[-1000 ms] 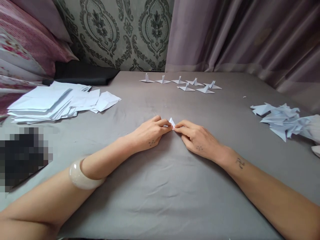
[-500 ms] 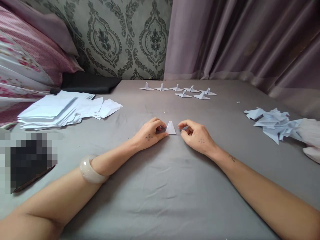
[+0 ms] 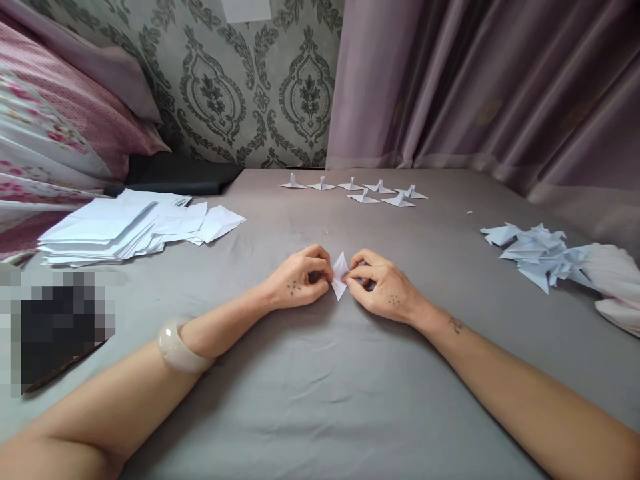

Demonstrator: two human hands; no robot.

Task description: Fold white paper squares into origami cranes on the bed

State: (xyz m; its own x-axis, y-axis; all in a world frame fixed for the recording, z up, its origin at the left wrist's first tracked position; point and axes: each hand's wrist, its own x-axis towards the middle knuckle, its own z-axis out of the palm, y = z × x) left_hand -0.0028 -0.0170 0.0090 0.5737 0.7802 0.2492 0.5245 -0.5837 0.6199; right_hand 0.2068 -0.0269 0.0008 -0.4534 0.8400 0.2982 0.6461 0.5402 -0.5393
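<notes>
A small folded piece of white paper (image 3: 340, 275), diamond-shaped with a point at top and bottom, stands between my hands over the grey cloth. My left hand (image 3: 306, 277) pinches its left edge between thumb and fingers. On the opposite edge, my right hand (image 3: 383, 283) has its thumb and fingertips closed on the paper. The fingertips partly cover both side edges. A pale bangle (image 3: 183, 347) circles my left forearm.
Several folded paper figures (image 3: 364, 197) stand in rows at the back. Stacked white sheets (image 3: 100, 223) lie at left, near a black folded item (image 3: 185, 173) and a blurred dark object (image 3: 60, 337). A heap of folded papers (image 3: 543, 250) lies at right beside whitish cloth (image 3: 615, 280).
The paper has gone from a narrow upright shape with its points together to a wider diamond. My right hand has moved left and taken hold of its right edge. The view has tilted slightly upward.
</notes>
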